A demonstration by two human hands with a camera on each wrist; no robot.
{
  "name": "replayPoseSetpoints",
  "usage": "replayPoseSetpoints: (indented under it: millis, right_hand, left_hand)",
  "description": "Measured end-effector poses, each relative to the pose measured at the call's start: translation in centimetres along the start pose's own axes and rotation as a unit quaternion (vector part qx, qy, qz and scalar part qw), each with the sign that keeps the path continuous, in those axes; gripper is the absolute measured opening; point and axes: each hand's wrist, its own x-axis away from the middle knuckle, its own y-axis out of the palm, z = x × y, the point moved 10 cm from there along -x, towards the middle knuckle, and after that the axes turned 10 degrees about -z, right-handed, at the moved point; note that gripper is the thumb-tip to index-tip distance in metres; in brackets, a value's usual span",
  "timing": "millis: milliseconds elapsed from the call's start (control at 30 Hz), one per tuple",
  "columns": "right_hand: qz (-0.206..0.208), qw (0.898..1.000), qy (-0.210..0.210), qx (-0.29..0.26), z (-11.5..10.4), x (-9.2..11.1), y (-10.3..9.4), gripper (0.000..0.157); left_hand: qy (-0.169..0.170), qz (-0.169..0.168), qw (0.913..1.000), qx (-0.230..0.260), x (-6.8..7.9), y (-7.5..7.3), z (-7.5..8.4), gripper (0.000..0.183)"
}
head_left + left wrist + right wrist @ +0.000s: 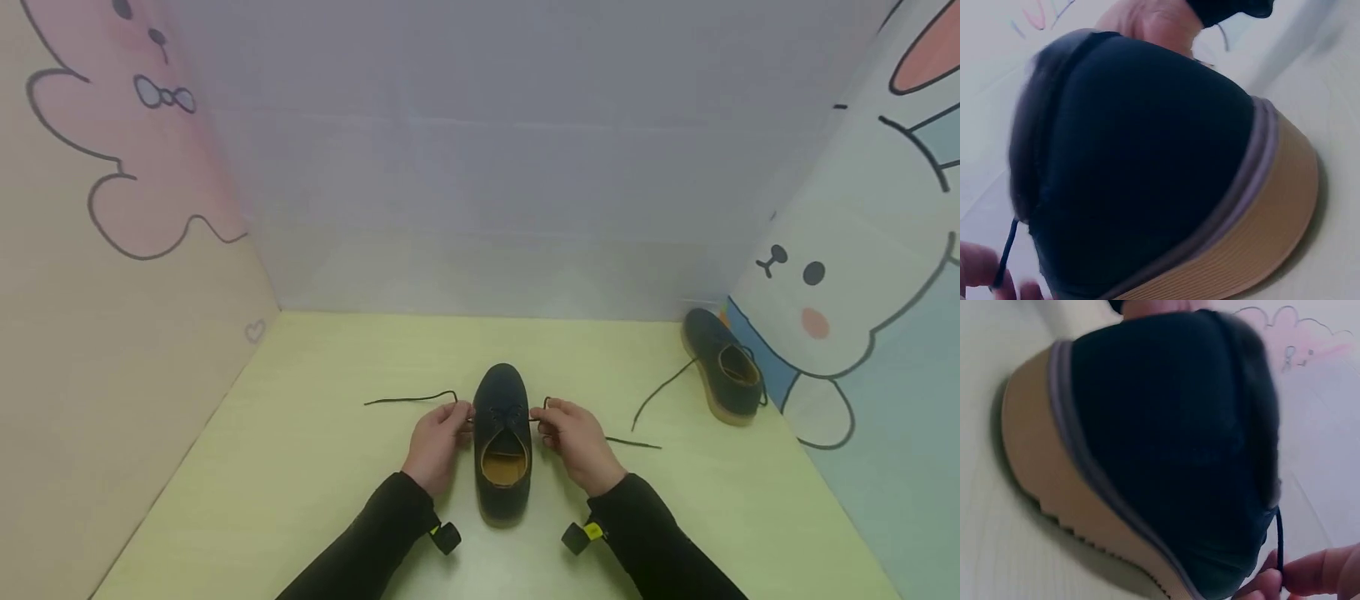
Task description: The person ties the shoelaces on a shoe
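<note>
A dark navy shoe [501, 387] with a tan sole stands upright at the middle of the table, its toe pointing away from me. On its left side my left hand [438, 442] pinches one end of the dark shoelace [408, 399], whose tail trails to the left. My right hand [573, 437] pinches the other lace end at the right side, and that tail [633, 442] runs out to the right. In the left wrist view a lace stretches from the shoe [1147, 156] to the fingers [979, 265]. The right wrist view shows the thumb and fingers [1316, 572] holding a taut lace beside the shoe.
A matching shoe [708, 342] stands at the back right of the pale yellow table [337, 358], against the side wall, its lace [660, 392] loose on the table. Walls with cartoon drawings enclose the left, back and right.
</note>
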Motion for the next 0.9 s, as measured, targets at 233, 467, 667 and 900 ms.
replayPoseSetpoints:
  millis: [233, 467, 667, 900]
  right_hand:
    - [0.004, 0.983, -0.011, -0.183, -0.6, 1.2, -0.4, 0.008]
    - [-0.046, 0.973, -0.002, -0.226, -1.2, 1.5, 0.7, 0.02]
    - [-0.037, 0.97, -0.022, -0.239, -1.2, 1.1, -1.0, 0.022]
    - [-0.021, 0.97, -0.039, -0.238, -0.9, 1.2, -2.9, 0.025]
  left_hand:
    - [0.028, -0.035, 0.9972, 0.061, 0.4, 0.4, 0.9, 0.045]
    - [0.073, -0.044, 0.9867, 0.139, 0.7, 0.7, 2.0, 0.034]
    - [0.089, -0.059, 0.9768, 0.186, 0.7, 0.8, 2.5, 0.03]
    - [0.082, -0.053, 0.9776, 0.186, 0.6, 0.0, 1.7, 0.045]
